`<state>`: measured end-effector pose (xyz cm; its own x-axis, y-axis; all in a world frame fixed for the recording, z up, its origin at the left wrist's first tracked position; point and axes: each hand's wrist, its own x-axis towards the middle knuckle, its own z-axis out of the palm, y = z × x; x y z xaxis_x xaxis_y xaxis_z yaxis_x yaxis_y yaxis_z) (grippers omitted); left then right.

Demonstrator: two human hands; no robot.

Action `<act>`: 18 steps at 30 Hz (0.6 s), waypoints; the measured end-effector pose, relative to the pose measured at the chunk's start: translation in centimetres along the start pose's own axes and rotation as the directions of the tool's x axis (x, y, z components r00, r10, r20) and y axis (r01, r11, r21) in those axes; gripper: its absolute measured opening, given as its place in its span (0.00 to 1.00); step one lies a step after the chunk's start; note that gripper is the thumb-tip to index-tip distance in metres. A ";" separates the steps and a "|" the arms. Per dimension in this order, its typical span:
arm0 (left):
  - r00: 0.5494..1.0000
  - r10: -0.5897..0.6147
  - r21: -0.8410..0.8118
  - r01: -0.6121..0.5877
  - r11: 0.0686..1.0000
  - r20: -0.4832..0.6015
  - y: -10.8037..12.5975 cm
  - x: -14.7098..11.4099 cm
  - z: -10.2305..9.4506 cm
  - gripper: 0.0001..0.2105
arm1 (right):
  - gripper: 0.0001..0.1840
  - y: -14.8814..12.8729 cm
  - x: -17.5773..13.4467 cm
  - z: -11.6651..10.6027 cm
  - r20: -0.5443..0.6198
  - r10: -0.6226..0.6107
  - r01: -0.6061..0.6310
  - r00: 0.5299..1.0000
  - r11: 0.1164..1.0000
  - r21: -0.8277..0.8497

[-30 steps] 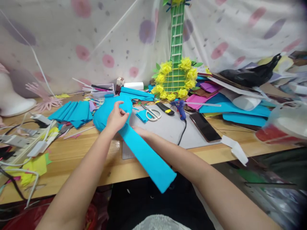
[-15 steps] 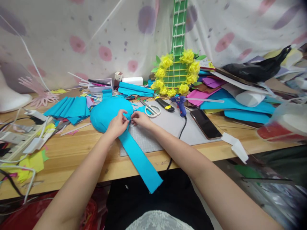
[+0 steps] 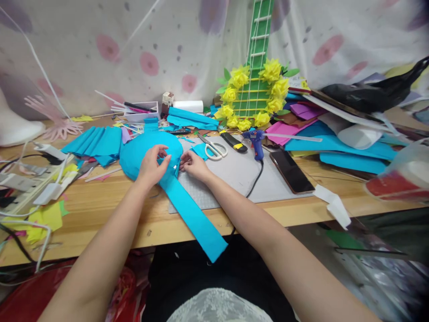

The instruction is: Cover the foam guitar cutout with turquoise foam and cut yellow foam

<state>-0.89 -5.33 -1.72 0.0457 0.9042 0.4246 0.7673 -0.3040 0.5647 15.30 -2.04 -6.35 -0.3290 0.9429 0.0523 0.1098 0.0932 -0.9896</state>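
Observation:
A rounded form covered in bright blue crepe paper (image 3: 137,145) lies on the table in front of me. From its near right edge a long blue crepe paper strip (image 3: 197,219) runs down past the table's front edge. My left hand (image 3: 153,166) rests on the form, its thumb and fingers curved and apart, with nothing seen between them. At the form's right edge, my right hand (image 3: 194,165) has its fingertips pinched together at the upper end of the strip. Exactly what lies between those fingertips is partly hidden.
White-handled scissors (image 3: 216,151), a utility knife (image 3: 233,141), a blue glue gun (image 3: 256,144) and a phone (image 3: 291,172) lie right of my hands. Behind stands a green guitar shape with yellow paper flowers (image 3: 239,77). Pleated blue paper (image 3: 94,144) and a power strip (image 3: 36,179) are left.
My left hand has moved slightly left and its thumb has spread from the fingers. The right hand stays at the form's edge. The form and strip have shifted a little left.

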 end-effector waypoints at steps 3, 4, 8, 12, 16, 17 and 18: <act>0.992 0.121 0.130 -0.126 0.984 0.044 -1.3 0.2 -0.4 0.13 | 0.12 -0.6 -0.6 -0.1 -0.061 -0.016 0.007 0.998 0.987 -0.158; 0.985 0.148 0.151 -0.161 0.975 0.092 -1.7 0.3 -0.5 0.14 | 0.11 -0.9 -0.8 -0.1 -0.076 -0.003 -0.013 0.997 0.980 -0.200; 0.953 0.163 0.218 -0.221 0.951 0.257 -2.4 -0.1 0.0 0.18 | 0.16 -1.7 -0.9 0.2 -0.101 0.036 -0.064 0.994 0.957 -0.283; 0.947 0.150 0.278 -0.231 0.933 0.283 -2.2 -0.3 0.4 0.19 | 0.19 -1.2 -0.5 0.6 -0.058 0.011 -0.025 0.998 0.968 -0.251; 0.947 0.145 0.261 -0.223 0.939 0.288 -2.2 -0.3 0.4 0.19 | 0.17 -0.5 0.0 0.9 -0.002 -0.012 0.012 1.000 0.994 -0.109; 0.944 0.146 0.255 -0.225 0.940 0.295 -2.2 -0.2 0.4 0.19 | 0.17 -0.3 0.1 1.0 0.013 -0.022 0.023 1.000 0.997 -0.080; 0.940 0.152 0.248 -0.232 0.940 0.305 -2.3 -0.2 0.4 0.19 | 0.16 -0.2 0.2 1.1 0.026 -0.033 0.034 0.999 0.998 -0.056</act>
<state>-2.35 -4.70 -3.40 0.3544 0.8956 0.2689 0.8699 -0.4213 0.2566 14.22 -2.20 -6.29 -0.3565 0.9308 0.0811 0.1512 0.1431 -0.9781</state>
